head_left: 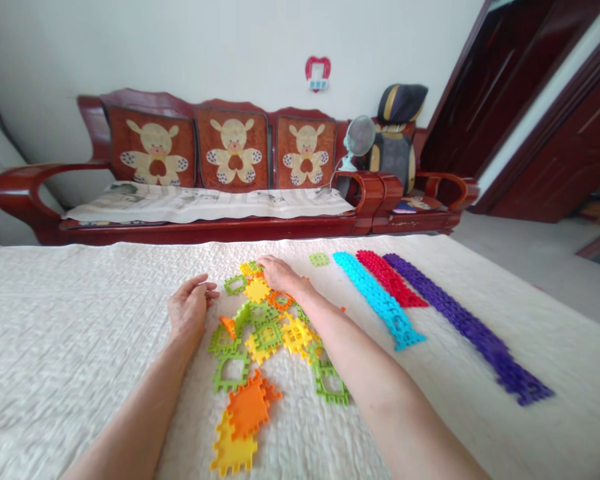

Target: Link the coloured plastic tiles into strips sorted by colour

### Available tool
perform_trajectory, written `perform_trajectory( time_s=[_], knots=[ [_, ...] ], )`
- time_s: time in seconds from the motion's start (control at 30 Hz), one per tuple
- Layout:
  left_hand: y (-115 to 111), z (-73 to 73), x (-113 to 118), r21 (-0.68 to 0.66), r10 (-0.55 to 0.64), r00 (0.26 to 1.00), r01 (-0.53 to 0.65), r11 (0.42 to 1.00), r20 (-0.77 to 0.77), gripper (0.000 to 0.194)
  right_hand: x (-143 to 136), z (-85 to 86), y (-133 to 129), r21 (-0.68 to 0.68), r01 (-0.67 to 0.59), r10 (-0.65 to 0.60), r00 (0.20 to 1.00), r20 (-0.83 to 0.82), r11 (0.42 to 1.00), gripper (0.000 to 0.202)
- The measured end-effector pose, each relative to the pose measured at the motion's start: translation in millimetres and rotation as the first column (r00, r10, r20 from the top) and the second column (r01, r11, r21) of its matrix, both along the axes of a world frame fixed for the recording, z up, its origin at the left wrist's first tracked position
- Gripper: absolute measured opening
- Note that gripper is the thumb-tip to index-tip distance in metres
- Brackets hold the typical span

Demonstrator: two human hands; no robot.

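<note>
My left hand [189,305] is over the tablecloth just left of a loose pile of plastic interlocking tiles, its fingers slightly bent and apart with nothing in them. At the far end of the pile, my right hand [281,275] has its fingers closed at the edge of a green interlocking tile [255,265]; the palm side is hidden. Close by lie a yellow tile [257,290], an orange tile [281,300] and a green open-centred tile [235,285]. Nearer to me are a solid orange tile [249,408] and a yellow tile [233,451], partly overlapping.
Right of the pile lie joined strips of tiles: light blue [373,293], red [390,279] and purple [460,320]. A single green tile [319,259] sits apart near the far edge. Beyond the cloth-covered table [80,347] stand a wooden sofa [195,231] and a small fan [360,137].
</note>
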State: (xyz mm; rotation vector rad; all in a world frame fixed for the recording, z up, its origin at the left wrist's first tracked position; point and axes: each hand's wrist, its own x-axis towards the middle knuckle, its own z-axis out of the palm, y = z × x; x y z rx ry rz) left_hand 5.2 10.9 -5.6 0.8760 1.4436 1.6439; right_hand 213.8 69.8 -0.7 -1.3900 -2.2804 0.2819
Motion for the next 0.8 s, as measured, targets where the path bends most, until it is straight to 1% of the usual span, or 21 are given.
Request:
perform_trajectory(
  time_s=[0.13, 0.23, 0.3, 0.4, 0.47, 0.5, 0.53, 0.6, 0.7, 0.8],
  knots=[
    [1, -1.0, -1, -0.005, -0.003, 1.0, 0.003, 1.0, -0.018, 0.034, -4, -1.5, -1, 0.026, 0.043, -0.042, 0.999, -0.012, 0.999, 0.037],
    [1, -1.7, -1, -0.011, -0.001, 1.0, 0.001, 1.0, -0.026, 0.034, -3, 2.7, -2, 0.064, 0.107, -0.104, 0.994, -0.042, 0.992, 0.037],
    [1, -2.0, -1, -0.012, 0.001, 1.0, -0.001, 1.0, -0.025, 0.035, 4, 10.3, -4, 0.114, 0.201, -0.192, 0.978, -0.087, 0.973, 0.039],
    [1, -2.5, -1, -0.007, -0.006, 1.0, 0.006, 1.0, -0.028, 0.035, 28, 28.3, -16, 0.154, 0.388, -0.375, 0.921, -0.107, 0.909, 0.04],
    [1, -3.0, -1, -0.005, -0.011, 0.999, 0.011, 1.0, -0.035, 0.034, 50, 41.4, -28, 0.118, 0.484, -0.485, 0.874, -0.022, 0.867, 0.04],
    [1, -3.3, -1, -0.005, -0.013, 0.999, 0.013, 1.0, -0.038, 0.034, 60, 47.0, -34, 0.075, 0.521, -0.526, 0.849, 0.052, 0.85, 0.04],
    [1, -3.4, -1, -0.006, -0.016, 0.999, 0.016, 1.0, -0.04, 0.035, 70, 51.6, -40, 0.026, 0.552, -0.55, 0.824, 0.135, 0.833, 0.04],
    [1, -3.5, -1, -0.005, -0.022, 0.999, 0.022, 1.0, -0.044, 0.035, 86, 56.9, -49, -0.06, 0.592, -0.559, 0.786, 0.262, 0.804, 0.038],
    [1, -3.3, -1, -0.008, -0.026, 0.999, 0.026, 1.0, -0.046, 0.035, 96, 55.9, -56, -0.135, 0.623, -0.556, 0.761, 0.334, 0.771, 0.032],
    [0, -3.0, 0, -0.01, -0.024, 0.999, 0.024, 1.0, -0.045, 0.036, 97, 50.4, -58, -0.151, 0.666, -0.59, 0.727, 0.352, 0.73, 0.035]
  ],
)
